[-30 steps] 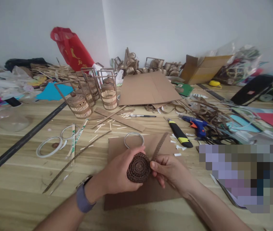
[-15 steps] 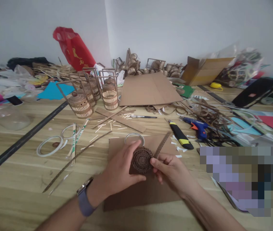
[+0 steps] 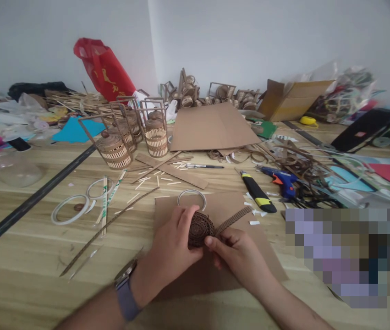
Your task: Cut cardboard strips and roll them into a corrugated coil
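Observation:
A coil of brown corrugated cardboard strip (image 3: 200, 229) is between my hands, its spiral face turned up toward me. My left hand (image 3: 173, 238) wraps its far and near edges with fingers and thumb. With thumb and fingers, my right hand (image 3: 234, 250) pinches the coil's right edge where the loose strip end (image 3: 234, 219) leaves it, pointing up and right. Beneath both hands lies a flat cardboard sheet (image 3: 260, 256). Just beyond the coil rests a white tape ring (image 3: 192, 191).
A utility knife (image 3: 257, 191) and a blue glue gun (image 3: 282, 179) lie to the right. Small lidded baskets (image 3: 114, 151) with handles stand at the back left. More tape rings (image 3: 57, 221), a long thin strip (image 3: 105, 228) and short sticks (image 3: 170, 184) are scattered on the left and middle.
My left hand has closed in around the coil. The coil and my right hand have shifted slightly left, and the loose strip end has swung lower toward the right.

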The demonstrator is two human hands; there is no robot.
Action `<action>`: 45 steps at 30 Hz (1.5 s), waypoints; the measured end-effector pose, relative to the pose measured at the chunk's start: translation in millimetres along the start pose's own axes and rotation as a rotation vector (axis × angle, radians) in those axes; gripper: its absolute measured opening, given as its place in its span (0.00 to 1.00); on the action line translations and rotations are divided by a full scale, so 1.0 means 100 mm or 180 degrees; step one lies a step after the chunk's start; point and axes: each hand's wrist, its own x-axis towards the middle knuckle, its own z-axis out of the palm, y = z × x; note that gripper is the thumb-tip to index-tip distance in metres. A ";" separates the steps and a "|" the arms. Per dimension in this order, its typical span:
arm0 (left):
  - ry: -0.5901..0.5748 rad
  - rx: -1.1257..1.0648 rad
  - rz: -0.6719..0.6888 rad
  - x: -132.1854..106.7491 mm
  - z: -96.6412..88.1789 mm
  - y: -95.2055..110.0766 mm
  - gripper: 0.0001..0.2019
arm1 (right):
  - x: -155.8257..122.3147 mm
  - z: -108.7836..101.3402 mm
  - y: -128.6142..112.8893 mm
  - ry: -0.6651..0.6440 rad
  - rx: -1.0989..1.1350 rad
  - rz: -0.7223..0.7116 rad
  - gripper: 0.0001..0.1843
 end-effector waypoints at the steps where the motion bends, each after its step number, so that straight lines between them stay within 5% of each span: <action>1: -0.0044 -0.0017 0.0032 0.01 -0.02 -0.01 0.36 | 0.00 -0.02 -0.01 0.0010 -0.0033 -0.0014 0.24; 9: -0.0192 0.0050 0.0113 0.00 -0.03 -0.02 0.38 | 0.01 -0.06 -0.01 0.0172 -0.0234 -0.0075 0.25; 20: 0.0259 0.0556 0.0221 -0.08 0.04 0.12 0.41 | -0.04 0.11 0.06 0.0508 -0.0458 -0.0260 0.24; 25: 0.0273 0.0591 0.0252 -0.08 0.00 0.13 0.38 | -0.04 0.15 0.06 0.0580 -0.0893 -0.0813 0.20; 29: 0.0278 -0.0012 0.0177 0.04 -0.15 0.03 0.34 | 0.00 0.03 -0.07 0.0041 -0.1172 -0.1377 0.13; 34: 0.0277 -0.0804 -0.0670 0.21 -0.46 -0.11 0.25 | 0.25 -0.23 -0.17 0.0241 -0.2552 -0.2013 0.13; 39: -0.0278 -0.1048 -0.1034 0.24 -0.62 -0.13 0.29 | 0.56 -0.17 -0.12 0.0088 -0.2918 -0.2262 0.17; 45: -0.1386 -0.0880 -0.0418 0.17 -0.61 -0.09 0.38 | 0.53 -0.14 -0.17 0.0081 -0.3032 -0.2326 0.18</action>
